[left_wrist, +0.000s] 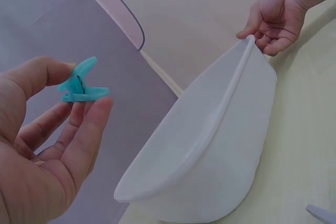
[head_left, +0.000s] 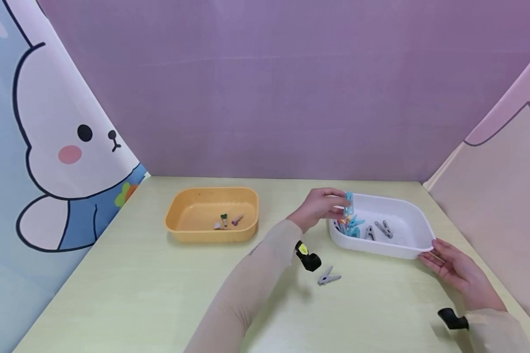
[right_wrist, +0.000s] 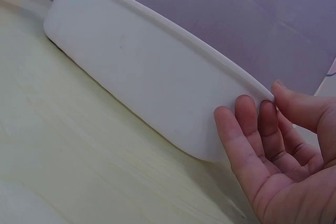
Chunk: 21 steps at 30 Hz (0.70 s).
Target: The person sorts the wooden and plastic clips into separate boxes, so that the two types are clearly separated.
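My left hand (head_left: 320,206) pinches a teal clothespin (left_wrist: 79,90) between thumb and fingertips, above the left end of a white plastic basin (head_left: 380,249). The pin's body shows side-on in the left wrist view. My right hand (right_wrist: 283,166) grips the basin's near right corner, thumb on the rim and fingers against the outer wall. Inside the basin, a cluster of teal and other coloured clothespins (head_left: 352,228) lies at the left, with grey clothespins (head_left: 385,229) beside it.
A yellow-orange basin (head_left: 212,237) with a few small clips (head_left: 237,219) stands at the left of the table. A lone grey clothespin (head_left: 328,277) lies on the table in front of the white basin. A purple backdrop (head_left: 265,98) rises behind.
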Tool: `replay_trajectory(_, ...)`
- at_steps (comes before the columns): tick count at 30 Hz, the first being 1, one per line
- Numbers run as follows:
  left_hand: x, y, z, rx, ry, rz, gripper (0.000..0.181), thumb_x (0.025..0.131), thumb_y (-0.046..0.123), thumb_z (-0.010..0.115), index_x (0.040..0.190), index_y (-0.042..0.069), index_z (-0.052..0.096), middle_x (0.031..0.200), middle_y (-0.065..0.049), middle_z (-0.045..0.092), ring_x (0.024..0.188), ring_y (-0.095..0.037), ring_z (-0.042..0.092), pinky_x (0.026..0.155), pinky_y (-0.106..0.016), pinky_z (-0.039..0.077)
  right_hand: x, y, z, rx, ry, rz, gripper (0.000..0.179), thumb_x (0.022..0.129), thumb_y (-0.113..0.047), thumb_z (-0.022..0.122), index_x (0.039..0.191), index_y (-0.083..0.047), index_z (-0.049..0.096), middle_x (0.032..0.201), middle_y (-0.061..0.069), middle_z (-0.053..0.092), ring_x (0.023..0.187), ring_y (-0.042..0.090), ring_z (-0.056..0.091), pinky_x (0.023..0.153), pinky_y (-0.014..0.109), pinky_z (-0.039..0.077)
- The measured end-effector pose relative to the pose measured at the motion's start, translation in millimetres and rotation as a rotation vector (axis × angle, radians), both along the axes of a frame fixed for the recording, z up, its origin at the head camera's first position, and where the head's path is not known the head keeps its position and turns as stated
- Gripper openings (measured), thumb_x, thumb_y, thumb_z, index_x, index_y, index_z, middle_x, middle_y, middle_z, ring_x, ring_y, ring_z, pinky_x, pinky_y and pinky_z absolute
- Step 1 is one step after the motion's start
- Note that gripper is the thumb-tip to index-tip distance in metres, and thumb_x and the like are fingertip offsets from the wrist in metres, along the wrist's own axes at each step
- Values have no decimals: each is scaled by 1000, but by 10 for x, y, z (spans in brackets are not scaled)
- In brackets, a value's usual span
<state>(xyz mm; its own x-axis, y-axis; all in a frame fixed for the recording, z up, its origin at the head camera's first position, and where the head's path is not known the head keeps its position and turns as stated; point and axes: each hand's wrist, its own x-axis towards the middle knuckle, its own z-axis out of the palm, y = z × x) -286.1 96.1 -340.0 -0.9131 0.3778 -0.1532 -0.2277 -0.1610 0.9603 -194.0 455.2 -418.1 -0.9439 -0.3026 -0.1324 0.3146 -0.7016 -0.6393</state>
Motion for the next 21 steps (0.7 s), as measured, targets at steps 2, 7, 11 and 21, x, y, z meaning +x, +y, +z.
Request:
replay_trajectory(2, -8, 16, 5, 25, -7, 3, 15, 86, 3, 76, 100, 6, 72, 89, -6, 72, 74, -22, 71, 72, -34, 62, -3, 2, -3, 0, 5, 3, 33, 107, -2, 35, 104, 1, 67, 101, 20, 68, 96, 33, 69, 91, 47, 56)
replay_trajectory(7, -20, 64, 19, 73, -21, 15, 17, 86, 0, 75, 102, 3, 71, 87, -5, 71, 72, -21, 69, 70, -31, 62, -11, 8, -14, -9, 17, 15, 33, 107, -2, 34, 105, 1, 67, 102, 21, 67, 96, 34, 69, 91, 47, 56)
replay_trajectory(11, -8, 102, 39, 78, -18, 27, 17, 87, 2, 75, 104, 4, 71, 89, -5, 71, 74, -21, 69, 73, -33, 62, -14, 11, -21, -15, 24, 24, 34, 107, -2, 34, 105, 2, 67, 102, 21, 67, 97, 34, 69, 92, 47, 56)
replay_trajectory(21, -21, 227, 24, 75, -21, 102, 15, 87, 5, 77, 101, 6, 73, 90, -6, 72, 75, -21, 69, 75, -35, 62, -9, 2, -22, -17, 19, 18, 31, 107, -2, 36, 104, 1, 67, 102, 20, 68, 97, 34, 69, 92, 46, 56)
